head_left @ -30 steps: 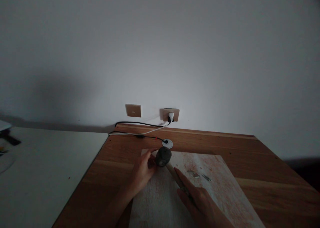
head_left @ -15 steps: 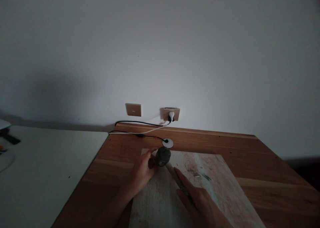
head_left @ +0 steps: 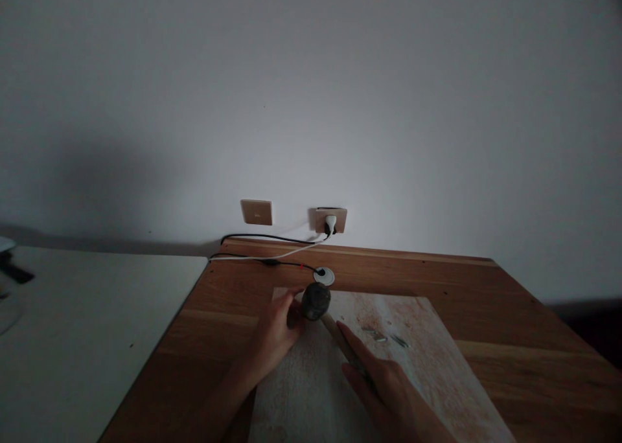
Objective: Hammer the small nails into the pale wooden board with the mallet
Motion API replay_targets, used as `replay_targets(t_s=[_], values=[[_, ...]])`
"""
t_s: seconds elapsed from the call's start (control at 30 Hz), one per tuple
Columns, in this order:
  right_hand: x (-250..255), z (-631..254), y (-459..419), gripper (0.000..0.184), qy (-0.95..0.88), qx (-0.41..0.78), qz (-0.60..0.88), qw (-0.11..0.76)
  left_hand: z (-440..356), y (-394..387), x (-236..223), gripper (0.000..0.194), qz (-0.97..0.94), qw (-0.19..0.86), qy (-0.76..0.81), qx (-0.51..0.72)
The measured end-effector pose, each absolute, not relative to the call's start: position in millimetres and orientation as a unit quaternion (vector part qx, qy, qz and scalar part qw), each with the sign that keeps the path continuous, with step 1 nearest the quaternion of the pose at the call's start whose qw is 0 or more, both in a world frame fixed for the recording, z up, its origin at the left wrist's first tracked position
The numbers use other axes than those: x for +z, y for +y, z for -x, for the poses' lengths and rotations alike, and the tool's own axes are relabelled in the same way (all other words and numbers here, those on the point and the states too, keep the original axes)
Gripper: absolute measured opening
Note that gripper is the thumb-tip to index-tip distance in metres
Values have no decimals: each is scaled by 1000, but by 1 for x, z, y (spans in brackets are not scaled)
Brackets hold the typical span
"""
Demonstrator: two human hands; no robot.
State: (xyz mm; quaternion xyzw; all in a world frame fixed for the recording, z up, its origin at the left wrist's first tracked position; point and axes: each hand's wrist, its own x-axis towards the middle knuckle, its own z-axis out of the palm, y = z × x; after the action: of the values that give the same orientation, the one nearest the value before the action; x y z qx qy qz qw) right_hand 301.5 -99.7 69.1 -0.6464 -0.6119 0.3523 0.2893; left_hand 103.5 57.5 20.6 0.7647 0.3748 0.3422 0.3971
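My right hand (head_left: 383, 381) is wrapped round the wooden handle of a mallet (head_left: 315, 302) with a dark, round head, which points away from me. Right behind and beside that head is my left hand (head_left: 280, 329), its fingers curled and closed. The mallet head covers the left fingertips, so what they hold, if anything, cannot be made out. Both hands are above a pale, worn board (head_left: 296, 391) lying on the wooden tabletop. Small, thin metal pieces (head_left: 383, 337), possibly nails, lie on the board to the right of the mallet.
The wooden tabletop (head_left: 505, 326) meets a pale wall. Black and white cables (head_left: 267, 260) run along its back edge to a wall socket (head_left: 331, 220), near a round cable grommet (head_left: 324, 276). A white surface (head_left: 97, 313) adjoins on the left, with a dark object (head_left: 17, 269) on it.
The whole view has shifted slightly. Both hands and the mallet keep nearly the same place over the board.
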Motion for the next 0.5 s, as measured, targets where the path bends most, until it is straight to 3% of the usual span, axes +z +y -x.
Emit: replay_targets(t_s=[0.27, 0.4, 0.5], values=[[87, -321, -110, 62, -567, 315, 690, 320, -99, 56, 25, 60, -786, 345, 376, 348], [89, -338, -136, 72, -486, 286, 746, 355, -98, 45, 47, 33, -831, 227, 336, 379], [79, -350, -162, 77, -390, 328, 761, 401, -111, 37, 67, 24, -898, 147, 277, 309]])
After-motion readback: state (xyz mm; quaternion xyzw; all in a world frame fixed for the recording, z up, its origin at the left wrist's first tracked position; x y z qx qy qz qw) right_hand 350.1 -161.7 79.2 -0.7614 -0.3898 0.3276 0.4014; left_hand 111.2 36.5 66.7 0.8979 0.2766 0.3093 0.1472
